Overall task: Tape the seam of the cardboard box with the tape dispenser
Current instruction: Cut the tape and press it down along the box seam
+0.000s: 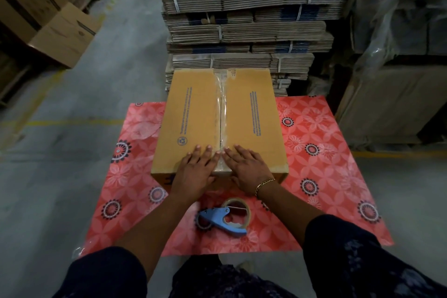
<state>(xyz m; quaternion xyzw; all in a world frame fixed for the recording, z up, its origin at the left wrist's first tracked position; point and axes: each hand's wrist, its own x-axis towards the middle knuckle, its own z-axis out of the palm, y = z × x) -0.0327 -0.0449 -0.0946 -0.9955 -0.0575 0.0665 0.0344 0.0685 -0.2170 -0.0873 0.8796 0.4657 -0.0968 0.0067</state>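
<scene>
- Brown rectangular cardboard box (193, 118) sits closed on a red floral-patterned sheet (321, 143), which lies on the grey concrete floor (72, 109).
- A strip of clear tape (220, 109) runs along the centre seam from the far edge to the near edge.
- Left hand (197, 167) lies flat, fingers spread, on the box top just left of the seam at the near edge; it grips nothing.
- Right hand (246, 166) lies flat likewise just right of the seam, gripping nothing; a gold bracelet (264, 185) circles its wrist.
- Blue-handled tape dispenser with a clear tape roll (226, 216) lies on the sheet, near side of the box, between the forearms, untouched.
- Bundled stacks of flattened cardboard (246, 14) stand beyond the box.
</scene>
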